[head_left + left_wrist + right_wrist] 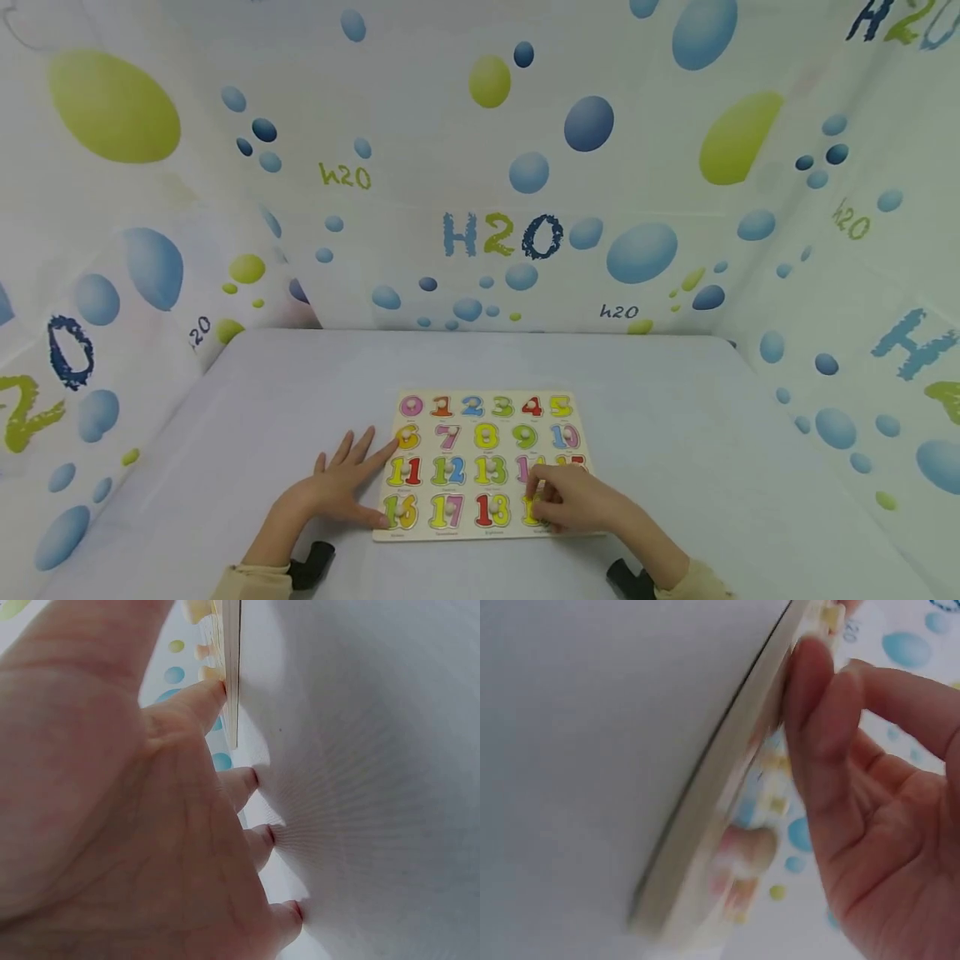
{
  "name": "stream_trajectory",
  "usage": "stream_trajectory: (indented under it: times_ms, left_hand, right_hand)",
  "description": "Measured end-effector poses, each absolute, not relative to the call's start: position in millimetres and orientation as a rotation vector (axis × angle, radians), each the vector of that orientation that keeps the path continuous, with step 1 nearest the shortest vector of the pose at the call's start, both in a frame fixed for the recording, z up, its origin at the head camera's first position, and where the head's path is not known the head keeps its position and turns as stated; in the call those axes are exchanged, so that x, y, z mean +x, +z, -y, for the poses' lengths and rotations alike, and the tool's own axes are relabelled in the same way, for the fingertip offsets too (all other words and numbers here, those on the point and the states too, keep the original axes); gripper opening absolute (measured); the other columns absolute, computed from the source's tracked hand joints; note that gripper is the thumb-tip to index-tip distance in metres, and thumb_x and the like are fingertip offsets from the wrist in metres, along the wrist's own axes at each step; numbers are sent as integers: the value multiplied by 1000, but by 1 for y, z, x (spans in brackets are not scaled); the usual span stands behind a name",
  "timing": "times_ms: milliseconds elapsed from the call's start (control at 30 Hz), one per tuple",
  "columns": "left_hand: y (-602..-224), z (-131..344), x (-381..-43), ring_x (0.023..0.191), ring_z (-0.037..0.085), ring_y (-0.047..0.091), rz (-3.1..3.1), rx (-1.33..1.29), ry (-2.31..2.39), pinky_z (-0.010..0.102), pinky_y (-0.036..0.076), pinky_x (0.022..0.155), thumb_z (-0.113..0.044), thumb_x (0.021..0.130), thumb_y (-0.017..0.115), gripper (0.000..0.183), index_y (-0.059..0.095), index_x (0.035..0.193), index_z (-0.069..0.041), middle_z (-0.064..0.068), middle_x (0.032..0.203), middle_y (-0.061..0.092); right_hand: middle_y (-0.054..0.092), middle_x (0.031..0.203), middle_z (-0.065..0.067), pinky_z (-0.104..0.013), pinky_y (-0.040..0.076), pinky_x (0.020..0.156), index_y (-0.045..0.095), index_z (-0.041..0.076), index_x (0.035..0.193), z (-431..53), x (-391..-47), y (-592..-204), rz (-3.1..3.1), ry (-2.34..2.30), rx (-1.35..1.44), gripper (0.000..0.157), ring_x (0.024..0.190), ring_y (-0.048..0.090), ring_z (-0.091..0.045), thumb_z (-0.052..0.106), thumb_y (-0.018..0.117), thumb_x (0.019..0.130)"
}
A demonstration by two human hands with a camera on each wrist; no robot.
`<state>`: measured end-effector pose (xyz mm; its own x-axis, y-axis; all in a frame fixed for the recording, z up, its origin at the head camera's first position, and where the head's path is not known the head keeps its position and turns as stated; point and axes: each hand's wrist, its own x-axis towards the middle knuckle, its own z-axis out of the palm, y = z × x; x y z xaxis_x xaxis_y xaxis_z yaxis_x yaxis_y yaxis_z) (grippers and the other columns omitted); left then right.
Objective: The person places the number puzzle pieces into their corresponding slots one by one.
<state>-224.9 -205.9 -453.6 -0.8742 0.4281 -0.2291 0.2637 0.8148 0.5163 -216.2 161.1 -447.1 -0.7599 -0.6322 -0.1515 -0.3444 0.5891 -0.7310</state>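
A wooden number puzzle board (468, 533) lies on the table, its colourful number pieces set in rows with small knobs. My left hand (341, 487) is spread at the board's left side. Its index fingertip touches the edge beside the yellow 6 (407, 437), its thumb lies by the 16 (400, 512), and the other fingertips press on the white cloth. Over the lower right of the board, my right hand (573, 500) has thumb and fingers pinched together at a yellow number piece (529, 510) in the bottom row. The hand covers that piece's knob and the corner behind it.
White cloth covers the table (300, 375). Behind and beside it hang white sheets (420, 125) printed with blue and green drops and "H2O". A black wrist-worn device (311, 567) sits at the left wrist, another (628, 579) at the right. A knobbed piece (754, 847) shows near the board's corner.
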Motion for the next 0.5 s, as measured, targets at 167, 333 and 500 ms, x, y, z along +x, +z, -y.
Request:
stream_trajectory:
  times_ms: [167, 333, 500]
  left_hand:
    - [-458, 206, -227, 133, 51, -6, -2657, 555, 730, 73, -4, 93, -52, 63, 80, 106, 30, 147, -12, 28, 150, 8]
    - [-456, 210, -222, 133, 52, 2, -2661, 549, 722, 74, 2, 93, -51, 66, 79, 99, 35, 144, -10, 27, 149, 16]
    - [-443, 227, -222, 131, 52, 12, -2614, 508, 840, 70, 13, 96, -43, 75, 76, 89, 34, 143, -4, 32, 145, 20]
  right_hand:
    - [64, 70, -1, -23, 46, 48, 55, 9, 99, -186, -222, -447, -2277, -1175, -777, 8, 54, 58, -13, 15, 56, 95]
    - [65, 85, -6, -30, 52, 64, 56, 3, 107, -226, -229, -437, -2375, -1203, -723, 18, 73, 62, -21, 17, 56, 95]
    - [62, 105, -15, -42, 50, 80, 53, -1, 118, -274, -233, -424, -2780, -1067, -607, 28, 97, 60, -31, 13, 57, 94]
